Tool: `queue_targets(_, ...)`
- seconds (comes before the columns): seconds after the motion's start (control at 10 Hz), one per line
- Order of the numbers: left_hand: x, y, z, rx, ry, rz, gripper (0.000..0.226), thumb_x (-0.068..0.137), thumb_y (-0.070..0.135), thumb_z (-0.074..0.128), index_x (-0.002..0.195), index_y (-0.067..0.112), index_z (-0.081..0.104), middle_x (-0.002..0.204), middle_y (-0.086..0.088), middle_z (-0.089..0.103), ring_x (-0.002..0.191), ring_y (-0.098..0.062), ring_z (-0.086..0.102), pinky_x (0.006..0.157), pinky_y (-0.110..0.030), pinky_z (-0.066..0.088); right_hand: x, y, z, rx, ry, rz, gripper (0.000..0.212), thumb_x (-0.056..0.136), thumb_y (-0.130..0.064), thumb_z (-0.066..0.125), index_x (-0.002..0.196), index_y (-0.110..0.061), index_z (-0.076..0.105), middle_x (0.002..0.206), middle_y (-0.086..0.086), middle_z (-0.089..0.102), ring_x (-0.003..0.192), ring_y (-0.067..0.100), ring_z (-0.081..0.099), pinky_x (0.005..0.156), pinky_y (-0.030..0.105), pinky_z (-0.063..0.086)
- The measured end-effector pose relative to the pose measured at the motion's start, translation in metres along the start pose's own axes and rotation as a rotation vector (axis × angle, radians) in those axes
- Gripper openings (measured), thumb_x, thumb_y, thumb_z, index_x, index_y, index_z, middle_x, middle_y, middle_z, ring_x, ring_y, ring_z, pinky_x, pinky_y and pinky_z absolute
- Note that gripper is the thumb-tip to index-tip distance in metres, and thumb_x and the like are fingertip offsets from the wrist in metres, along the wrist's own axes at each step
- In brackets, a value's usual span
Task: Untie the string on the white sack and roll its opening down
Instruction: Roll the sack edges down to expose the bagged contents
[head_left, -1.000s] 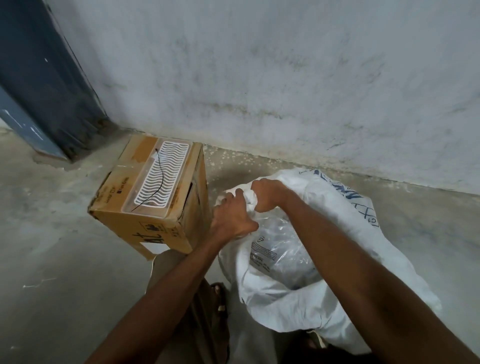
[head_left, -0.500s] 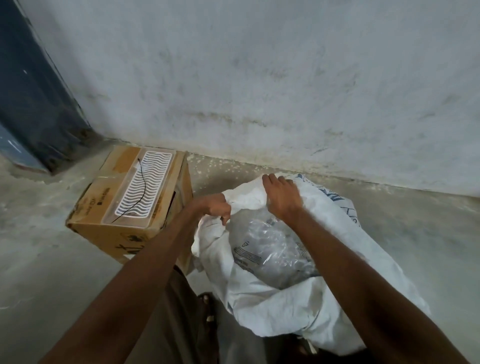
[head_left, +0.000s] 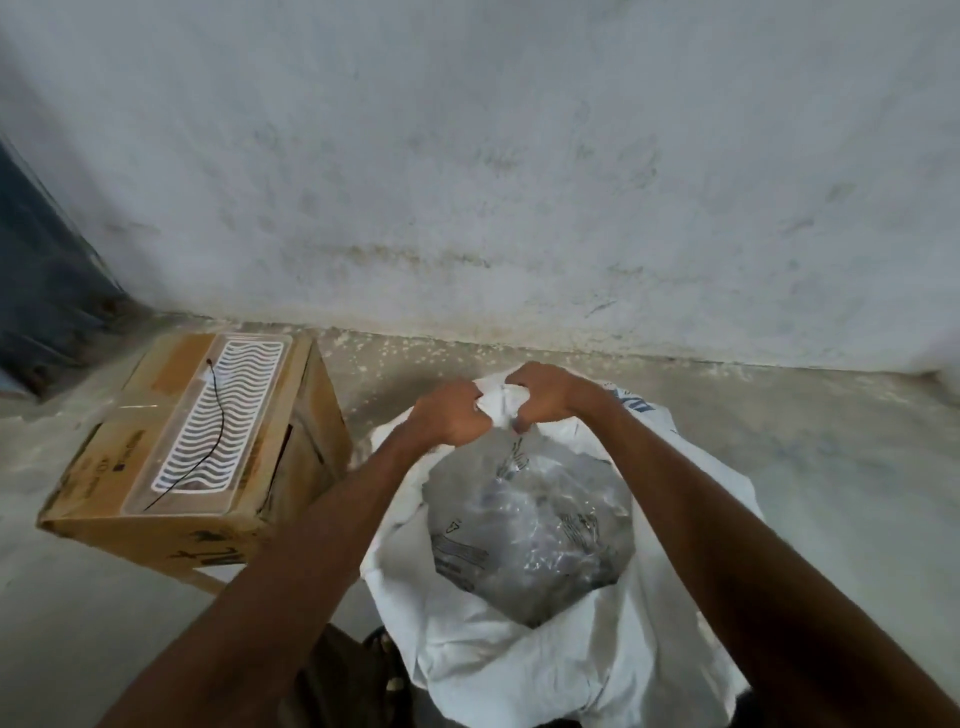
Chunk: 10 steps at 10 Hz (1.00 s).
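The white sack (head_left: 524, 670) stands open on the floor in front of me, blue print on its far right side. Inside it lies a clear plastic bag (head_left: 524, 530) with printed labels. My left hand (head_left: 449, 418) and my right hand (head_left: 543, 397) are close together at the far rim of the sack, both clenched on a bunched fold of the white fabric (head_left: 498, 408). No string shows on the sack.
A cardboard box (head_left: 156, 499) stands to the left, with a white wavy-patterned tray (head_left: 223, 421) and a thin black cord (head_left: 208, 457) on top. A stained wall (head_left: 519, 182) rises close behind. A dark blue door frame (head_left: 36, 270) is at far left. A sandalled foot (head_left: 387, 660) shows below.
My hands were apart on the far rim half a second ago; now they have come together and grip the same bunched fold. The view has shifted slightly.
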<state>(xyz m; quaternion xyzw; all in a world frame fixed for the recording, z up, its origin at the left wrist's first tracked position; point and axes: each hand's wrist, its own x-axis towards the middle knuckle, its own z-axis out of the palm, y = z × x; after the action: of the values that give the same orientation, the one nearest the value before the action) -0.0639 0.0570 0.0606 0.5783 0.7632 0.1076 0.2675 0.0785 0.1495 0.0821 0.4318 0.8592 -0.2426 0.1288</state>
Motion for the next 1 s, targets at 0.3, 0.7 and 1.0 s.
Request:
queue_targets(0.3, 0.04, -0.003, -0.045, 0.066, -0.564, -0.146, 0.026, 0.093, 0.016, 0.063, 0.116, 0.004, 0.064, 0.105, -0.009, 0.063, 0.084, -0.022, 0.06, 0.061, -0.023, 0.05, -0.023, 0.008, 0.055, -0.458, 0.455, 0.258, 0.079, 0.075, -0.037, 0.081, 0.138, -0.009, 0.043, 0.129, 0.013, 0.06, 0.124, 0.033, 0.055, 0.114, 0.053, 0.032)
queue_targets(0.7, 0.025, 0.027, 0.023, 0.467, 0.085, 0.267, 0.052, 0.072, 0.037, 0.064, 0.122, 0.025, 0.055, 0.11, -0.001, 0.067, 0.102, -0.028, 0.066, 0.082, -0.04, 0.056, -0.01, 0.039, -0.015, 0.131, -0.133, 0.19, 0.059, 0.063, -0.014, 0.082, 0.119, -0.009, 0.067, 0.116, 0.007, 0.069, 0.095, 0.026, 0.066, 0.076, 0.035, 0.055)
queue_targets(1.0, 0.062, 0.019, -0.016, 0.278, -0.422, 0.072, 0.021, 0.085, 0.006, 0.058, 0.102, 0.005, 0.07, 0.105, -0.011, 0.069, 0.088, -0.025, 0.061, 0.062, -0.025, 0.048, -0.063, 0.048, 0.064, -0.324, 0.304, 0.371, 0.085, 0.079, -0.033, 0.078, 0.147, -0.016, 0.031, 0.14, 0.008, 0.048, 0.128, 0.03, 0.049, 0.1, 0.049, 0.044)
